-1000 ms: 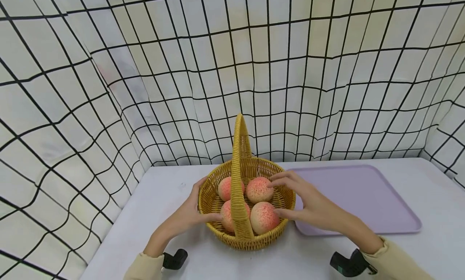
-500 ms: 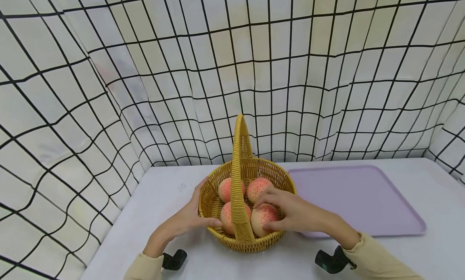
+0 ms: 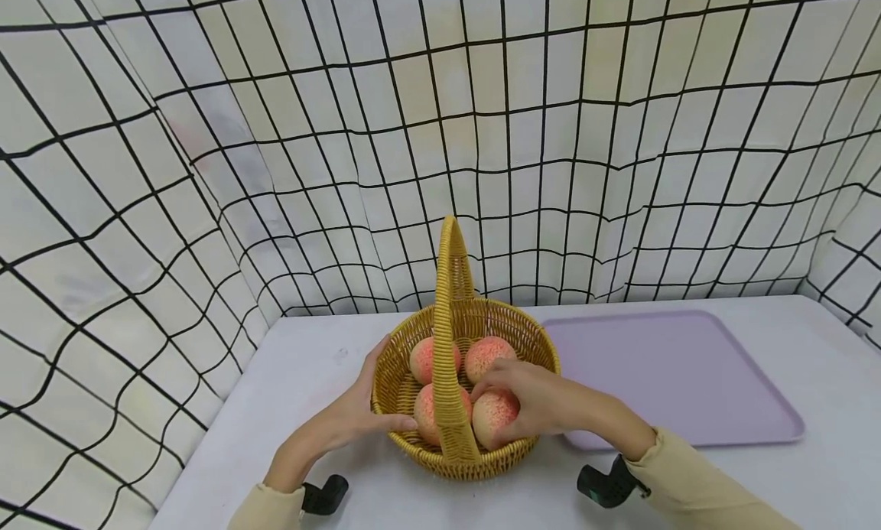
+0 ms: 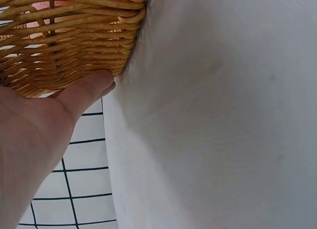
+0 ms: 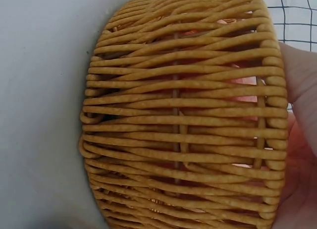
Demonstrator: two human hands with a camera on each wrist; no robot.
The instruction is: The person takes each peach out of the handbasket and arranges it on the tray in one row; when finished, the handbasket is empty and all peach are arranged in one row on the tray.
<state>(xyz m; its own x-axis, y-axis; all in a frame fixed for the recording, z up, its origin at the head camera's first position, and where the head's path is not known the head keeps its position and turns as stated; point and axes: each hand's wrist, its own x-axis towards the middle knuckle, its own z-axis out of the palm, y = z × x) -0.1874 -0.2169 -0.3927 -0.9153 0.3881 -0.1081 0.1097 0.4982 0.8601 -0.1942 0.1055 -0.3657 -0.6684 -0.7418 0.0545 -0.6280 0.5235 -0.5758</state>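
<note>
The wicker basket stands upright on the white surface, its handle arching from front to back. Four peaches sit inside: a front right peach, a front left peach, a back right peach and a back left peach (the handle partly covers both left ones). The two hands are apart, at opposite sides of the basket. The right hand reaches over the rim and grips the front right peach, fingers bent over its far side, thumb on its near side. The left hand rests against the basket's outer left wall, fingers fairly straight, thumb stretched over the front rim near the front left peach. A lilac tray lies flat just beside the basket on the right, its near left corner partly hidden by the right arm. Black netting hangs behind the surface.
</note>
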